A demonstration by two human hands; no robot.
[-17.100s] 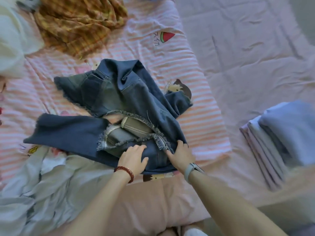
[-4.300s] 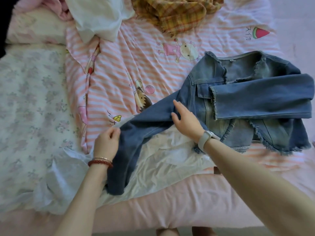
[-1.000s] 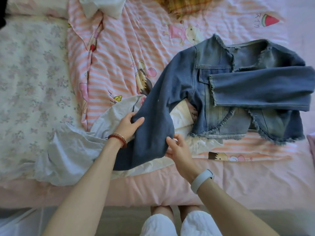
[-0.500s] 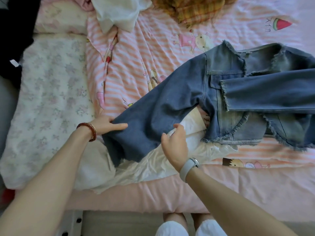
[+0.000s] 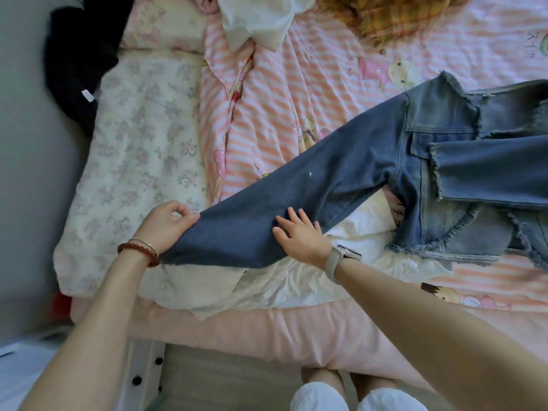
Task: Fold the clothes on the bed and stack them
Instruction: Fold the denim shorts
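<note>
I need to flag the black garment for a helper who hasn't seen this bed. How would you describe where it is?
Start at the pink striped cartoon sheet covering the bed, then go left across the white floral quilt to its far top corner by the grey wall. The black garment lies bunched there, the only black piece, with a small white tag showing; the denim jacket and yellow plaid shirt lie well to the right.

left hand (image 5: 166, 225) curled, thumb and fingers (image 5: 189, 218) pinching sleeve cuff (image 5: 189, 241), beaded bracelet on wrist | right hand (image 5: 299, 238) flat, fingers spread, palm down pressing sleeve, watch band on wrist | both forearms extended forward
</note>
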